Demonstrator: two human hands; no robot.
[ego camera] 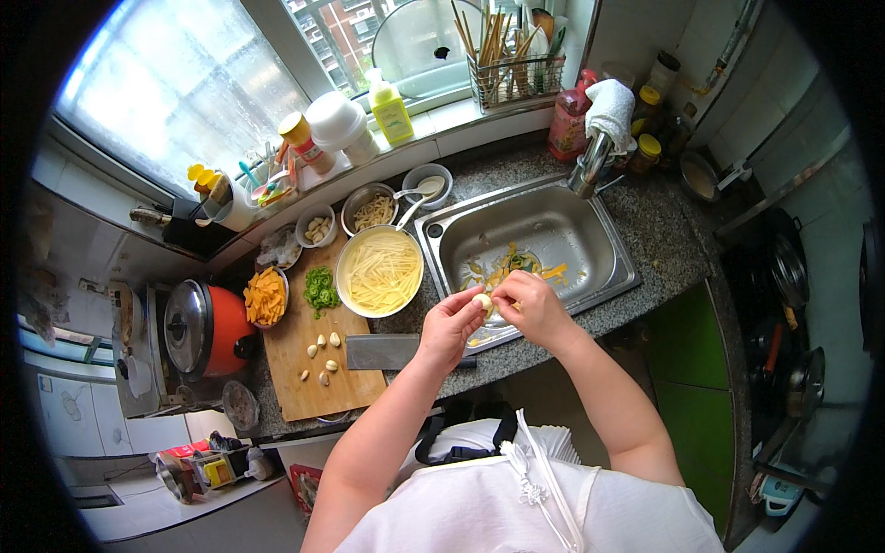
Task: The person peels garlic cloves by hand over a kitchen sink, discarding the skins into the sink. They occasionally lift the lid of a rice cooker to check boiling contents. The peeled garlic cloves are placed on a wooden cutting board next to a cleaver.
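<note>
My left hand [449, 328] pinches a garlic clove [484, 302] between thumb and fingers above the near edge of the steel sink [581, 228]. The fingertips of my right hand [531, 304] meet at the clove's right side; whether they grip a bit of skin is too small to tell. Vegetable peelings [494, 273] lie in the sink around the drain. To the left, several garlic cloves [332, 365] are spread on the wooden cutting board [287, 359]. A cleaver [380, 351] lies flat across the board's right edge, its handle partly behind my left wrist.
Bowls of shredded potato [380, 273], orange slices [265, 296] and garlic cloves [317, 229] stand about the board, with chopped green pepper [320, 290] on it. A red rice cooker [225, 328] is at left. The faucet [589, 166] rises behind the sink.
</note>
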